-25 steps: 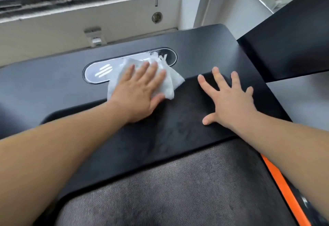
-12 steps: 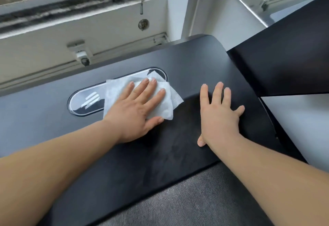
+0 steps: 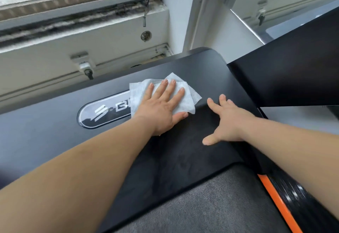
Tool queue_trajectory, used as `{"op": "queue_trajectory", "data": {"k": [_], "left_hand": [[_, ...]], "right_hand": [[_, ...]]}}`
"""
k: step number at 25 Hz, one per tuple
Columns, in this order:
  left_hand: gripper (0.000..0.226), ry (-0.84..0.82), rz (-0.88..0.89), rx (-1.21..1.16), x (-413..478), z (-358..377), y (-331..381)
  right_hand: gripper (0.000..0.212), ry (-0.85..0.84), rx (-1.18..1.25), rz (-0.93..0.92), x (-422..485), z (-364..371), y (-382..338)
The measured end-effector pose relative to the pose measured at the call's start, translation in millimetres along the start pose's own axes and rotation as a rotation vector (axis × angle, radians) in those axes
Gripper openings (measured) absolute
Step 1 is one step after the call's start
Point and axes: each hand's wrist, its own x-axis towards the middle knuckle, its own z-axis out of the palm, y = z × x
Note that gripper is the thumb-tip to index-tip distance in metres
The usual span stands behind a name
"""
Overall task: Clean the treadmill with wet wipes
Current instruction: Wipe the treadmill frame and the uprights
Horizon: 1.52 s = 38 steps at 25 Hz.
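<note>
The left hand [image 3: 161, 108] lies flat, palm down and fingers spread, pressing a crumpled white wet wipe [image 3: 185, 95] against the matte black front cover of the treadmill [image 3: 55, 131]. The wipe sits under the fingers and palm, not pinched — its edges stick out to the left, beyond the fingertips and to the right of the hand. Its left part overlaps the right end of the glossy oval logo badge [image 3: 104, 114] set into the cover, hiding the later letters of the white lettering.

The right hand [image 3: 229, 120] is open too, fingers splayed, resting bare on the black cover just to the right of the wipe and holding nothing.

Nearer the camera lies the grey textured running belt [image 3: 211, 205], with an orange side strip [image 3: 278, 203] along its right edge. Beyond the treadmill is a pale wall below a weathered window frame [image 3: 73, 7].
</note>
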Motion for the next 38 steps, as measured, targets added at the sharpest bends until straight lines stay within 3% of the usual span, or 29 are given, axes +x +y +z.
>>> {"op": "queue_trajectory", "data": {"k": [2, 7, 11, 15, 18, 24, 28, 35, 38], "left_hand": [[0.08, 0.021, -0.035, -0.034, -7, 4, 6], [0.078, 0.085, -0.111, -0.012, -65, 24, -9], [0.08, 0.122, -0.328, -0.056, -152, 57, -64], [0.08, 0.109, -0.556, -0.127, -220, 81, -91], [0.079, 0.023, -0.631, -0.153, -222, 78, -86], [0.082, -0.046, -0.676, -0.262, -160, 44, -129], [0.075, 0.029, -0.665, -0.245, -107, 30, -133], [0.063, 0.012, -0.259, -0.13, -139, 35, -113], [0.063, 0.028, -0.447, -0.135, -136, 30, -161]], "right_hand": [[0.127, -0.011, -0.063, -0.005, 1, -4, 1], [0.104, 0.2, -0.154, 0.013, 0, -3, -32], [0.133, 0.258, -0.167, -0.301, 4, 3, -98], [0.157, 0.173, -0.119, -0.286, 12, 3, -173], [0.165, 0.127, -0.143, -0.212, 18, 0, -197], [0.171, 0.045, -0.136, -0.161, 27, 2, -213], [0.168, 0.059, -0.131, -0.167, 29, 4, -209], [0.17, 0.012, -0.144, -0.125, 24, -3, -219], [0.172, -0.023, -0.154, -0.103, 25, -4, -224]]}}
